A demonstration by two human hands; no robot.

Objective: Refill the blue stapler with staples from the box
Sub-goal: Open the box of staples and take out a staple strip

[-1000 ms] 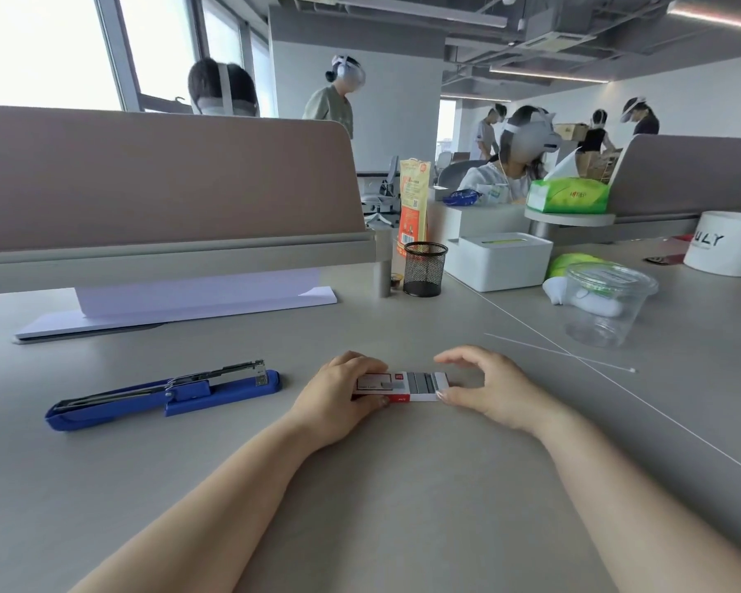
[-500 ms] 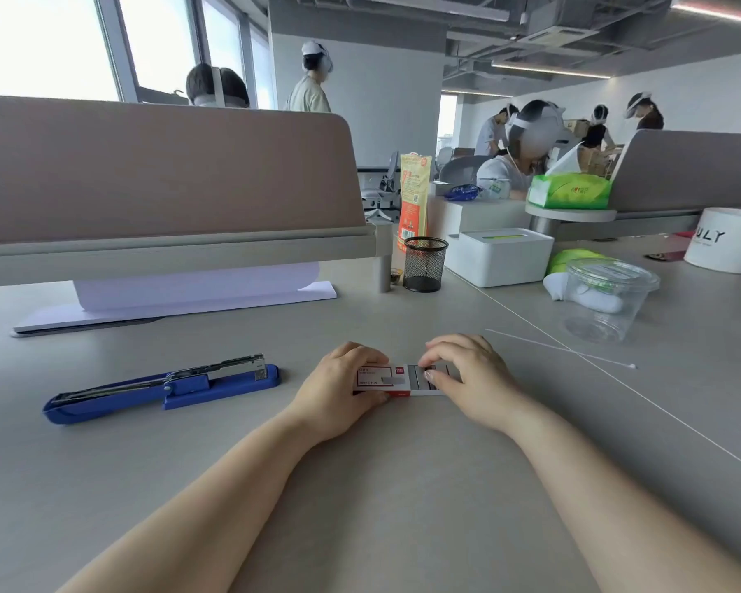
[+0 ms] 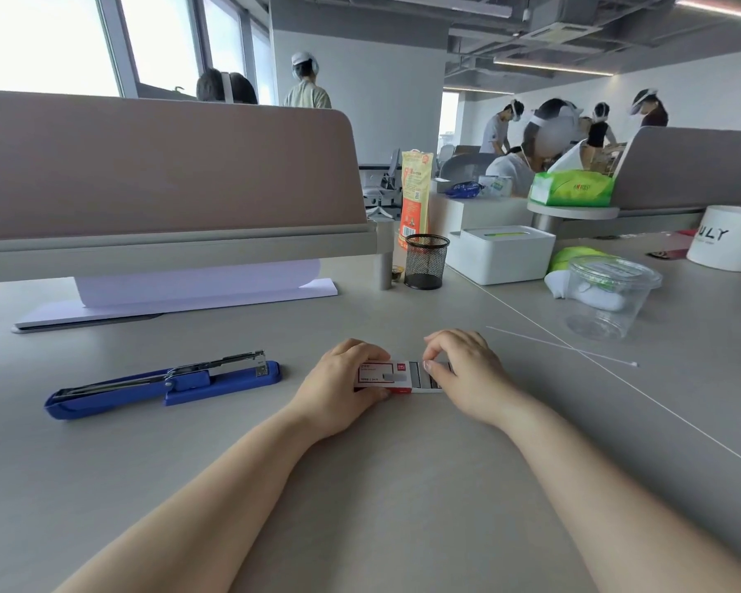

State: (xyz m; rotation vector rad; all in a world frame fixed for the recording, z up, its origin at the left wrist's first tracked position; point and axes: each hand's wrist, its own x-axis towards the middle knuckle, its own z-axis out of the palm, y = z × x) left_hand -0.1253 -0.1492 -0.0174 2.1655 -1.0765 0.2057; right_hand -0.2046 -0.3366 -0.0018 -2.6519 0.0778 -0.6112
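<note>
The blue stapler point(image 3: 163, 385) lies on the grey desk at the left, hinged wide open with its metal staple channel facing up. To its right sits the small white and red staple box point(image 3: 381, 376), its inner tray slid partly out to the right with rows of grey staples point(image 3: 420, 376) showing. My left hand point(image 3: 339, 387) grips the box's sleeve from the left. My right hand point(image 3: 467, 370) rests over the drawn-out tray, thumb and fingertips pinched on the staples there.
A black mesh pen cup point(image 3: 426, 261) and a white tissue box point(image 3: 499, 252) stand behind. A clear plastic tub point(image 3: 608, 299) and a thin white stick point(image 3: 561, 346) lie to the right. A desk divider point(image 3: 159, 177) with paper under it spans the back left. People work beyond.
My right hand moved left from the tray's end onto the exposed staples and closed its fingers there. The left hand and stapler stayed put.
</note>
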